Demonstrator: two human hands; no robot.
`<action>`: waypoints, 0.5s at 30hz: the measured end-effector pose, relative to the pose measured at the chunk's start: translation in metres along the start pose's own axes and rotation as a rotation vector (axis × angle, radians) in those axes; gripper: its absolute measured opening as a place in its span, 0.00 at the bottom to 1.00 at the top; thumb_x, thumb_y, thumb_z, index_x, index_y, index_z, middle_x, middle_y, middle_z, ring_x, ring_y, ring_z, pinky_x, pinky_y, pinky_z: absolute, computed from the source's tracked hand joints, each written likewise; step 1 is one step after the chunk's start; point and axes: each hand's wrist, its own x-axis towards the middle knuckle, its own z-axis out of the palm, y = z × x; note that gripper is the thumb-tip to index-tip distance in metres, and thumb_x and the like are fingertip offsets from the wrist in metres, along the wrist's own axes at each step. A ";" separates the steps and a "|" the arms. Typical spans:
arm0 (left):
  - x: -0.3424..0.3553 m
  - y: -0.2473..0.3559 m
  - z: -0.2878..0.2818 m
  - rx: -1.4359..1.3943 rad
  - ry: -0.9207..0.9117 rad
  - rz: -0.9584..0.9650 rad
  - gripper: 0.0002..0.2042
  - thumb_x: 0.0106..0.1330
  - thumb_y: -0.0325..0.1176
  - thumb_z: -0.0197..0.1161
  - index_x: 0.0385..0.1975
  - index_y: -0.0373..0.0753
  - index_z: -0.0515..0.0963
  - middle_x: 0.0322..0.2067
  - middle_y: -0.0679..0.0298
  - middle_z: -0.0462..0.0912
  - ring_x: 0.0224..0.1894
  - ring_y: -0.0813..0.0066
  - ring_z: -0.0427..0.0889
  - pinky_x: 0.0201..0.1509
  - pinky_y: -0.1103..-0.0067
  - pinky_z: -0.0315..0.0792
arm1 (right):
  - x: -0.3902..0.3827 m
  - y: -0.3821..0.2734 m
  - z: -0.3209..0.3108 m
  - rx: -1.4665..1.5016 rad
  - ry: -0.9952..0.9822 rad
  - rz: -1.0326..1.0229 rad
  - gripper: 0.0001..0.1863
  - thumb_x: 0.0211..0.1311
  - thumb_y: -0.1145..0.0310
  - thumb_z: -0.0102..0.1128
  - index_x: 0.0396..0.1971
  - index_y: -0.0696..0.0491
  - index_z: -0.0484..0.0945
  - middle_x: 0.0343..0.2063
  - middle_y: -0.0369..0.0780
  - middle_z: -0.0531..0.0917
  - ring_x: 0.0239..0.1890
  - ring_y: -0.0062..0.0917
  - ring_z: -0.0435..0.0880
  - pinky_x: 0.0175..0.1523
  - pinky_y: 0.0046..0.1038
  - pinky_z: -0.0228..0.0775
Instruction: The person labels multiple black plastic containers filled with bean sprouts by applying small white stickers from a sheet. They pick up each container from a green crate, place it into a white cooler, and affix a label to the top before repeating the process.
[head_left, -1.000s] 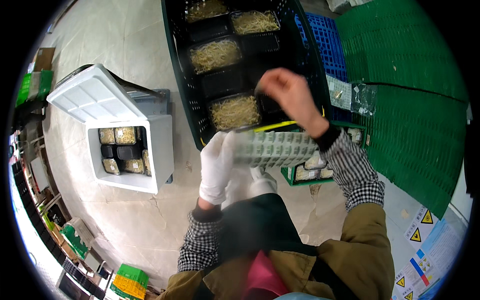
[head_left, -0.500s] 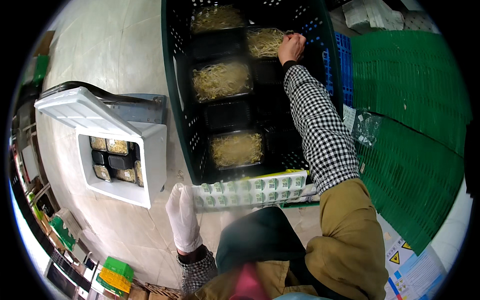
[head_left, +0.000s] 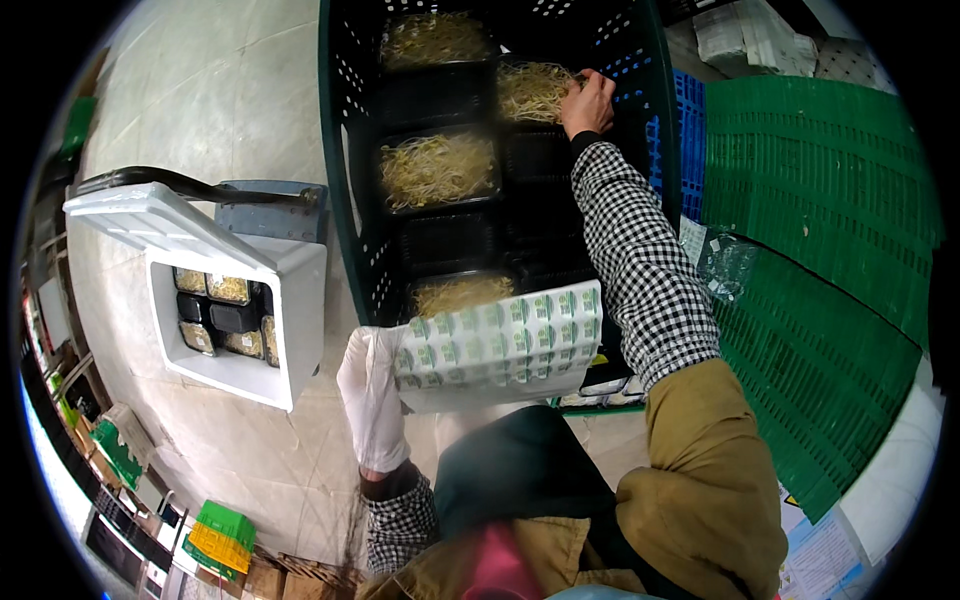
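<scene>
A sheet of green-and-white round stickers (head_left: 500, 338) is gripped at its left end by my left hand (head_left: 370, 392), which wears a white glove. The sheet spans the near end of a dark green crate (head_left: 340, 180) and partly covers the nearest bean sprout tray (head_left: 462, 294). My bare right hand (head_left: 588, 104) reaches into the crate, fingers curled at the right end of another bean sprout tray (head_left: 534, 92). What sits under those fingertips is too small to tell. More sprout trays (head_left: 438, 170) lie in the left row, with black trays (head_left: 447, 240) between them.
To the left, a white foam box (head_left: 312, 330) with its lid (head_left: 165, 225) raised holds several sprout trays. Green slatted panels (head_left: 820, 170) stand at the right beside a blue crate (head_left: 690, 140). A green and yellow crate stack (head_left: 220, 540) is at the lower left.
My left hand has raised and tilted the sticker sheet, so more of its face shows and it covers more of the near tray. My right hand remains at the same tray, shifted slightly.
</scene>
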 end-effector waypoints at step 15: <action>0.012 -0.007 0.009 -0.109 -0.072 0.124 0.11 0.72 0.35 0.55 0.41 0.33 0.77 0.34 0.69 0.81 0.35 0.87 0.75 0.43 0.87 0.68 | 0.011 0.021 -0.018 -0.015 -0.063 -0.192 0.16 0.68 0.64 0.51 0.52 0.54 0.72 0.49 0.48 0.74 0.46 0.45 0.78 0.50 0.43 0.71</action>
